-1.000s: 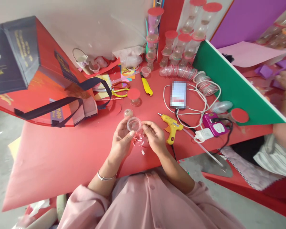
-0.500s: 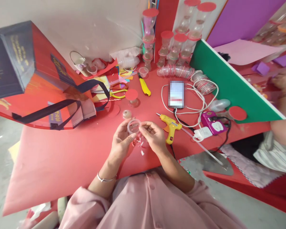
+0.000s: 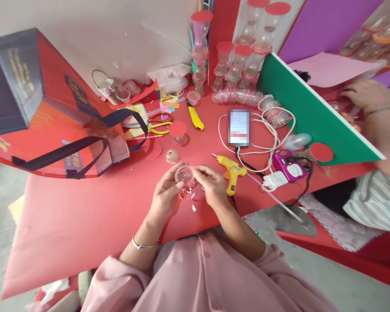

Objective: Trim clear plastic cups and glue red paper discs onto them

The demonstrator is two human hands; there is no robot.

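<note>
Between them my left hand (image 3: 165, 193) and my right hand (image 3: 211, 185) hold a small clear plastic cup (image 3: 183, 174) by its rim, its round mouth turned up towards me. My left fingers and thumb grip one side, and my right thumb and fingers pinch the other. Just beyond the cup stands a clear cup piece with a sandy-looking top (image 3: 172, 156). Behind that is a small hourglass (image 3: 178, 133) with a red disc on top. Below my hands lie red and white scraps (image 3: 189, 195). A yellow glue gun (image 3: 230, 171) rests right of my right hand.
A large red bag (image 3: 61, 130) stands at the left. Further back lie a yellow cutter knife (image 3: 195, 116), scissors (image 3: 160, 126), stacked clear cups (image 3: 237, 96) and a phone (image 3: 239, 127) with white cables. A green board (image 3: 315, 104) divides off a co-worker's arm (image 3: 377, 108) at the right.
The cup has tilted slightly in my hands, both of which keep their hold. The co-worker's hand has moved left behind the green board. The view has shifted a little.
</note>
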